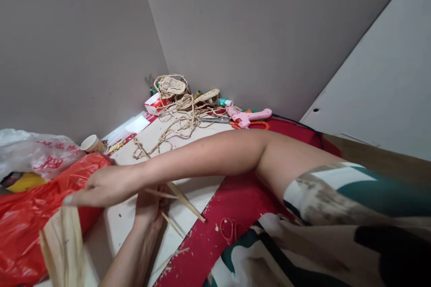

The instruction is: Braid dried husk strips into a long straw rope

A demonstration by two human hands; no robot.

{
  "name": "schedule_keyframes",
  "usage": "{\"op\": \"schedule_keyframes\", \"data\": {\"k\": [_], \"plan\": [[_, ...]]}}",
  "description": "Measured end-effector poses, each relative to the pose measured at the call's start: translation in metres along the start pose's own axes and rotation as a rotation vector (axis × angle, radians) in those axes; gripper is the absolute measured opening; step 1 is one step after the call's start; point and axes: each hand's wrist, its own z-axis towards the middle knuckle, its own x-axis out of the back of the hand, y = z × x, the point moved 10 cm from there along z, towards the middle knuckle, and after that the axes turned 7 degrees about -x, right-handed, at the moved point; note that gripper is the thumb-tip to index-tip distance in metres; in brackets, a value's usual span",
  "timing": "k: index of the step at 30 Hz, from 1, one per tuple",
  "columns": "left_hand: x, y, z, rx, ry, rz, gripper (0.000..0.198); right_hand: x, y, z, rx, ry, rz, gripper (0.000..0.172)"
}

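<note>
My right hand (101, 186) reaches far left across the white board (198, 190). Its fingers are pressed together on the top of a pale dried husk bundle (65, 242), which hangs down in front of a red plastic bag (23, 224). My left hand (148, 208) lies just under my right forearm, closed around several thin pale straw strips (185, 204) that stick out to the right over the board. Part of its fingers is hidden by the forearm.
A white printed bag (33, 152) and a paper cup (91, 143) sit at the left. At the back corner lie loose twine (175, 128), a woven piece (171, 85), a pink glue gun (247, 116) and orange-handled scissors (251, 124). Small red scissors (229, 228) rest on the red cloth.
</note>
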Motion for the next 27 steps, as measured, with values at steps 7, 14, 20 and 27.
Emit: {"op": "schedule_keyframes", "data": {"k": [7, 14, 20, 27], "plan": [[-0.018, -0.010, -0.006, 0.139, -0.123, -0.256, 0.026, 0.074, 0.049, -0.078, 0.035, 0.213, 0.026, 0.015], [-0.020, -0.009, -0.006, 0.140, -0.145, -0.238, 0.023, 0.079, 0.101, -0.112, -0.065, 0.300, 0.131, 0.004], [-0.019, -0.009, -0.006, 0.152, -0.136, -0.224, 0.021, 0.063, 0.113, -0.100, 0.048, 0.447, -0.194, 0.004], [-0.016, -0.010, -0.005, 0.151, -0.128, -0.169, 0.022, 0.056, 0.132, -0.093, 0.014, 0.453, -0.245, 0.005]]}}
